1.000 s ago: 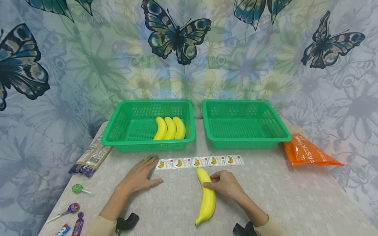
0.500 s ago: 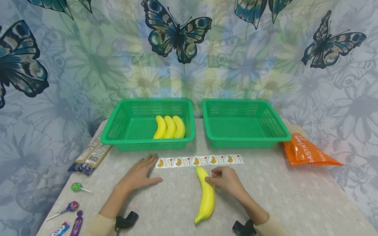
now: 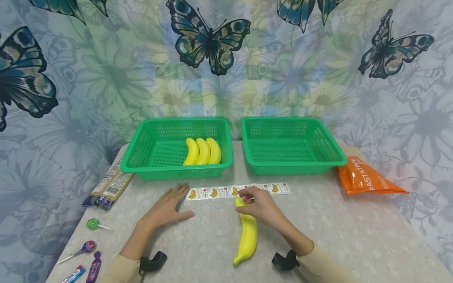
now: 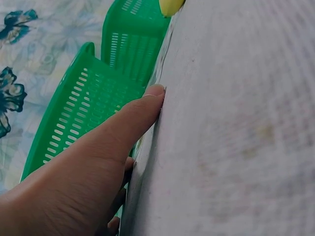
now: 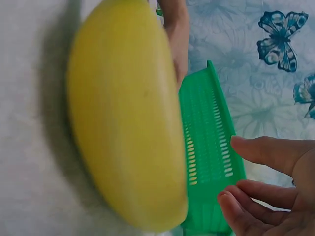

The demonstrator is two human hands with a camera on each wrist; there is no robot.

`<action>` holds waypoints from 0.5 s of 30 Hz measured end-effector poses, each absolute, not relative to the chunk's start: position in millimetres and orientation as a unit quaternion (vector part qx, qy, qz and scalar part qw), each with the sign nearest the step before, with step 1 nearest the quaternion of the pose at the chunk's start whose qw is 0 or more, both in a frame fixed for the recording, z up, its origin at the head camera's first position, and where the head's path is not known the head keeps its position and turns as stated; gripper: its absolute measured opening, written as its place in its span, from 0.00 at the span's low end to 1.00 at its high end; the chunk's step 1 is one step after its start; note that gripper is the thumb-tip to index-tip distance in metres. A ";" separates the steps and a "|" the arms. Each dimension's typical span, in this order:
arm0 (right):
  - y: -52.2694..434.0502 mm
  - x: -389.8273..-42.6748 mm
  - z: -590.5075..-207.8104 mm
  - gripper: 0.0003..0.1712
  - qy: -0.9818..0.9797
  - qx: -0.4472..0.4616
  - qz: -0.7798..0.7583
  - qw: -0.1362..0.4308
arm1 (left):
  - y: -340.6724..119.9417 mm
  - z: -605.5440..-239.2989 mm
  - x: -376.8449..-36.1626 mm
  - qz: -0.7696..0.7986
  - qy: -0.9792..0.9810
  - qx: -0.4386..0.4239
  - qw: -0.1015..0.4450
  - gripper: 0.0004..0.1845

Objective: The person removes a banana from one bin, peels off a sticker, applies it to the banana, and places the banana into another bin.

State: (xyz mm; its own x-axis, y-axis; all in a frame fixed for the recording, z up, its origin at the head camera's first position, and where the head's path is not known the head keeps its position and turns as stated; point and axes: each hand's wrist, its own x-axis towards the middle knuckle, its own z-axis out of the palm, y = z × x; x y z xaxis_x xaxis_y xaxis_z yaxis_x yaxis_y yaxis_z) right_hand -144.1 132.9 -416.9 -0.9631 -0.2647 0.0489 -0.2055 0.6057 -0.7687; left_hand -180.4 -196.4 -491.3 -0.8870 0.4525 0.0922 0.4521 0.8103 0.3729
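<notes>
A single banana [image 3: 247, 239] lies on the table in the head view, below a strip of banana-picture stickers [image 3: 217, 192]. My right hand [image 3: 262, 206] hovers over the banana's upper end and overlaps the strip. In the right wrist view, its thumb and fingers [image 5: 263, 150] are apart, holding nothing, beside the large yellow banana [image 5: 125, 113]. Flat on the table, my left hand [image 3: 168, 210] rests with its fingertips at the strip's left end. The left wrist view shows its thumb [image 4: 140, 110] stretched along the tabletop. Part of the strip is hidden behind my right hand.
Two green baskets stand at the back; the left basket [image 3: 177, 173] holds three bananas [image 3: 203, 151]. An orange bag [image 3: 368, 179] lies right of the right basket [image 3: 290, 169]. Along the left edge are a gold-and-blue packet [image 3: 109, 188], lollipops [image 3: 92, 224] and wrapped sweets [image 3: 94, 269].
My right hand has let go of the banana's side and moved up and left over its upper end, toward the stickers. The left hand and the banana stay put.
</notes>
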 end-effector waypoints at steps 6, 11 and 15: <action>108.3 -158.5 -395.0 0.25 0.893 -0.231 -0.383 0.050 | -197.2 -492.6 -180.4 0.196 0.953 0.233 0.007 0.52; 83.6 -173.9 -381.8 0.27 0.902 -0.276 -0.328 0.048 | -196.8 -492.1 -182.0 0.198 0.952 0.232 0.006 0.52; 63.4 -184.7 -379.0 0.28 0.906 -0.297 -0.297 0.060 | -197.2 -491.4 -181.5 0.201 0.952 0.229 0.015 0.52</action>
State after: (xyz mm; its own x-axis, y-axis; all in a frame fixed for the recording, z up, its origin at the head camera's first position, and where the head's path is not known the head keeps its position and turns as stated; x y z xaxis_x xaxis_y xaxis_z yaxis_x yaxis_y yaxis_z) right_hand -184.7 63.4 -379.0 -0.8163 -0.5737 0.0670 -0.5022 0.6476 -0.5730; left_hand -181.5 -197.2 -491.4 -0.8950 0.4415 0.0639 0.4298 0.8149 0.3889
